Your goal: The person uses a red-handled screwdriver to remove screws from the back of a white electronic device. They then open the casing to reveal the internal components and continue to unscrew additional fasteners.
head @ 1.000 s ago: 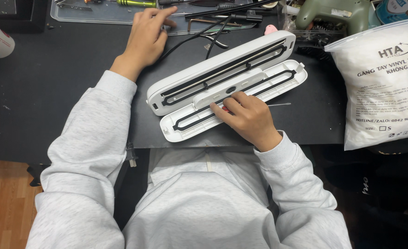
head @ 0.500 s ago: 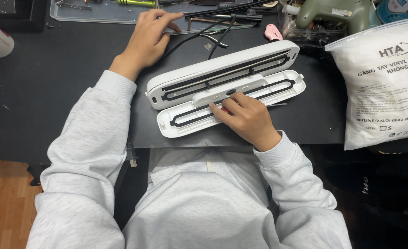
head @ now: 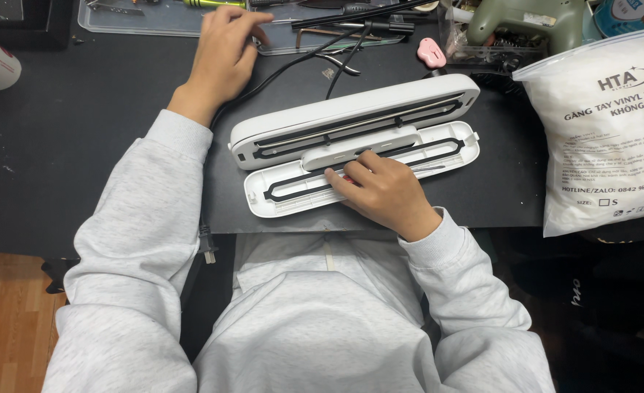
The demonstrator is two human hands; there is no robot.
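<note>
Black table point(head: 81, 145) w/ white opened sealer device point(head: 358, 149) at centre, big white bag point(head: 606, 138) to its right; your right hand point(head: 384, 193) curled, fingertips on its inner strip; left hand point(head: 223, 54) loosely open near clear tray point(head: 154, 18), holding nothing

In the centre of the frame a long white sealer point(head: 351, 142) lay opened in two halves on a black mat point(head: 496, 196). The right hand point(head: 384, 193) rested on its nearer half, fingertips point(head: 336, 177) touching the black seal strip. At the upper left the left hand point(head: 223, 54) reached onto a clear tray point(head: 140, 18), beside a black cable point(head: 285, 69). A white bag point(head: 606, 131) lay at the right edge, with a small pink piece point(head: 431, 51) near the top centre.
</note>
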